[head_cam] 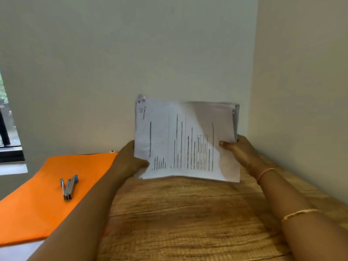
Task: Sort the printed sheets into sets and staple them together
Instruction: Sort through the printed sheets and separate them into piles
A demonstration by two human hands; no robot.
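Observation:
A stack of printed sheets [180,140] stands on its long edge on the wooden table [178,219], turned sideways so the text runs vertically. My left hand [130,162] grips the stack's lower left side, thumb on the front page. My right hand [237,149] grips the lower right side, thumb in front. The top page curls slightly and looks blurred. A silver stapler with blue trim [68,186] lies hinged open on an orange folder [47,194] to the left, apart from both hands.
A white wall rises straight behind the sheets and another wall closes in on the right, forming a corner. A window frame [9,147] sits at the far left. A white surface [18,251] shows under the folder's near edge.

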